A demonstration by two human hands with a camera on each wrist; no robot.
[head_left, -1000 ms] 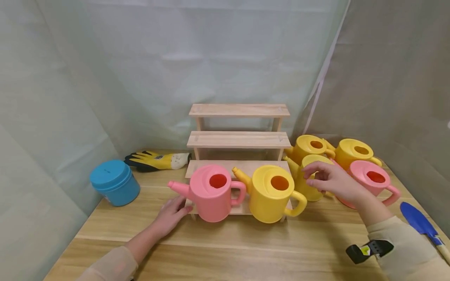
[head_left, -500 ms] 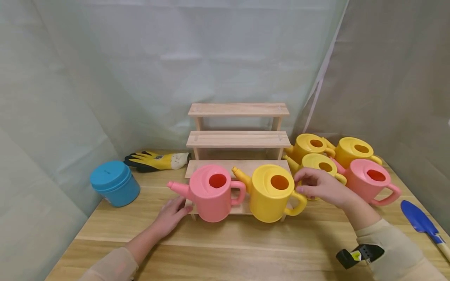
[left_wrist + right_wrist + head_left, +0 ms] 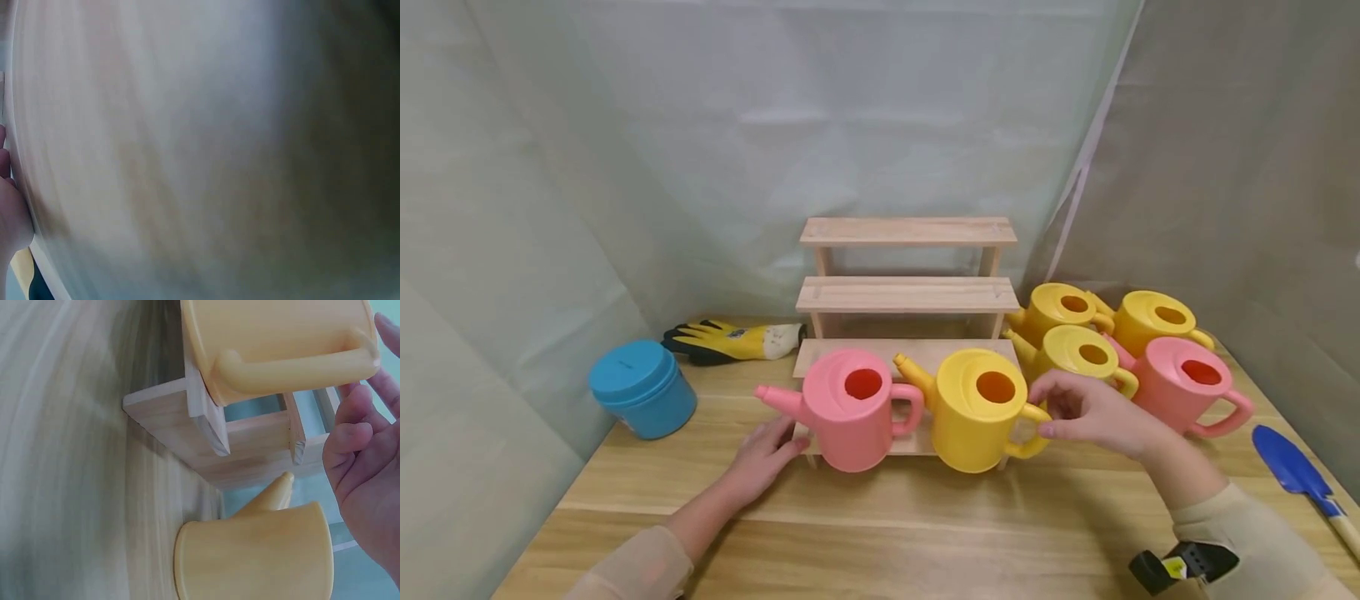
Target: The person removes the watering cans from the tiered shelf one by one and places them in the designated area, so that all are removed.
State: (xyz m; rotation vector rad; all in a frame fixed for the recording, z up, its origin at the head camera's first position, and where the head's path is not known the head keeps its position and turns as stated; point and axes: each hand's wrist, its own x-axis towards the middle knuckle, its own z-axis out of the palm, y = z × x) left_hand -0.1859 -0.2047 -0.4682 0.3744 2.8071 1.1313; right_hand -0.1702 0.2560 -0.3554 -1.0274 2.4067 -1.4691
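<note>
A pink watering can point(image 3: 853, 425) and a yellow watering can point(image 3: 970, 429) stand side by side on the lowest tier of a stepped wooden shelf point(image 3: 908, 293). My right hand point(image 3: 1093, 412) is at the yellow can's handle, pinching its upper part between thumb and fingers. In the right wrist view, the fingertips meet the top of that handle point(image 3: 300, 370). My left hand point(image 3: 763, 460) rests against the shelf's lower left end, thumb on the front corner. Its fingertips are partly hidden by the pink can's spout. The left wrist view is mostly blurred tabletop.
Several yellow watering cans point(image 3: 1078, 354) and a pink watering can point(image 3: 1187, 383) crowd together right of the shelf. A blue trowel point(image 3: 1292, 462) lies at the right edge. A lidded blue tub point(image 3: 646, 390) and yellow-black gloves point(image 3: 733, 342) are at left on the wooden table point(image 3: 880, 525).
My right hand has moved left from above the yellow cans beside the shelf to the handle of the yellow can on it. My left hand has stayed in place.
</note>
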